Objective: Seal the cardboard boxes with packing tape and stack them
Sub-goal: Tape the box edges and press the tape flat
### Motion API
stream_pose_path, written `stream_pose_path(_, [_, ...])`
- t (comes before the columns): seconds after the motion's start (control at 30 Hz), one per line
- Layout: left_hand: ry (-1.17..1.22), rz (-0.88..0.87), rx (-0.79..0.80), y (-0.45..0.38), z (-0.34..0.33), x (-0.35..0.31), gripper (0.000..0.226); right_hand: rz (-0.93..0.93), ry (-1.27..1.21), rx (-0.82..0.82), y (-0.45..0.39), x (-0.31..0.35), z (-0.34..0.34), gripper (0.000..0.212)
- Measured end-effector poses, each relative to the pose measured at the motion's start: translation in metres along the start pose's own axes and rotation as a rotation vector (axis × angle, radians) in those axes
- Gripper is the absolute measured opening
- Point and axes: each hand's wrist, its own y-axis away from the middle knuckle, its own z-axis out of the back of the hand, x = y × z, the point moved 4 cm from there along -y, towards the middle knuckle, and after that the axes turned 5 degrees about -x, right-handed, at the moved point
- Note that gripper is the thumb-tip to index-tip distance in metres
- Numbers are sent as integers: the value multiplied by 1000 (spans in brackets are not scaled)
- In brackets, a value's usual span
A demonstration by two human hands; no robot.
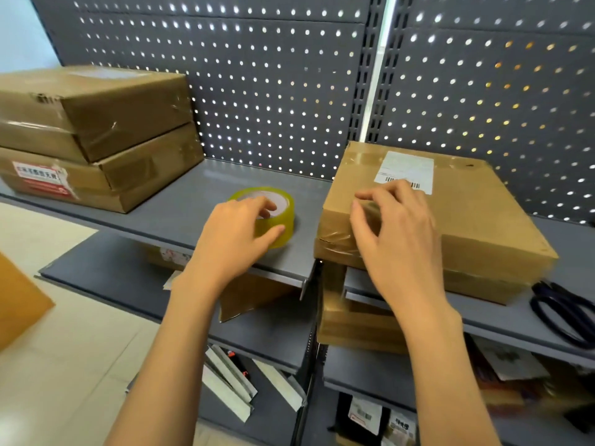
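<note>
1. Brown cardboard, flat and rectangular: the box lies on the right grey shelf, closed, so its contents cannot be seen. Its long axis runs from the near left corner away to the right, and the near corner overhangs the shelf's front edge.
2. Glossy clear tape wraps that near corner and wrinkles there; a white label with a barcode sits on the lid.
3. The right hand hovers over the near corner with fingers loosely curled; whether it pinches a tape end cannot be told.
4. The tape, a yellowish translucent roll with a pale core, lies flat on the left shelf, its hole facing up, just left of the box.
5. The left hand grips the roll, thumb against its outer wall and fingers over the top rim.
6. A stack of two closed, taped boxes stands at the far left of that shelf; the lower one bears a red and white sticker.
7. Black scissors lie at the right shelf's front edge, beside the box.
8. Behind stands dark perforated metal panelling; lower shelves hold more cardboard and packets.
</note>
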Motion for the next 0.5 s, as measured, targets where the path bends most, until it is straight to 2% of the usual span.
stream_pose_path(0.1, [-120,-6,39,-3,-15,6,38,8,-14,6,4,-2,3,17])
stream_pose_path(0.2, [-44,28,-19,-4,-14,5,37,7,-38,4,8,-5,9,16])
stream_pose_path(0.33, [298,103,-217,-10,5,-5,30,-39,-102,1,8,-15,24,18])
stream_pose_path(0.5, [745,-47,-372,-24,45,-65,13,-141,-383,-76,-5,-21,54,16])
